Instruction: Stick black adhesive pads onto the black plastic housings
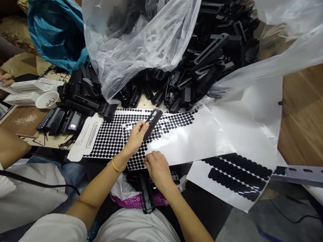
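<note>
Black dots (109,135) are laid near the part (155,121) held by the left hand (135,136), maybe for reach; the right hand's (158,168) hold can't be told.

Sticker sheet (176,144) — white, rows of black dots. Handheld casing (153,125) black. Bag (45,37) — blue; bangle (115,167) yellow; bowl (40,101) white.
</note>
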Demonstrator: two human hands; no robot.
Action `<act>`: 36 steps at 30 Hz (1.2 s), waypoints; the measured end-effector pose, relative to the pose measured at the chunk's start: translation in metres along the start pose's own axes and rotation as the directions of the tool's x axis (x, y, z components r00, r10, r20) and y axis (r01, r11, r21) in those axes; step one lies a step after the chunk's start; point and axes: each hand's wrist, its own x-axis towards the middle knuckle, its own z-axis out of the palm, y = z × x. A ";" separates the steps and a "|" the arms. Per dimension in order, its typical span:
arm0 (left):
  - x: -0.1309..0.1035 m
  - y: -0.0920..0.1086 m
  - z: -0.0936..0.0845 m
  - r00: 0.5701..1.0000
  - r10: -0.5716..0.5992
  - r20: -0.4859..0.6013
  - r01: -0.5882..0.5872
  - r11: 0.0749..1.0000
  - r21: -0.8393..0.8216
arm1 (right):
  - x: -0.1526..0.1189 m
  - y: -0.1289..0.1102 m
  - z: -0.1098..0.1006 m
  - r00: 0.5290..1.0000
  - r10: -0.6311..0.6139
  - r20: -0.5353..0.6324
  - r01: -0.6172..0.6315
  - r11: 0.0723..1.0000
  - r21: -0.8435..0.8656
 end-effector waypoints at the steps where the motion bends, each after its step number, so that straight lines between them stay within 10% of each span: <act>1: -0.007 -0.004 0.004 0.997 -0.069 0.035 0.073 0.988 -0.133 | -0.001 0.001 -0.002 1.000 0.000 0.001 0.000 0.999 0.043; 6: -0.032 -0.014 0.016 0.945 -0.306 0.113 0.325 0.855 -0.403 | -0.009 0.009 -0.023 0.980 0.196 -0.028 -0.154 0.840 0.521; 13: -0.057 -0.013 0.030 0.888 -0.396 0.235 0.460 0.783 -0.418 | -0.012 0.020 -0.042 0.833 0.550 -0.062 -0.253 0.477 0.842; 36: -0.067 -0.021 0.041 0.955 -0.251 0.155 0.280 0.937 -0.210 | -0.016 0.020 -0.030 0.859 0.369 -0.356 -0.245 0.905 0.346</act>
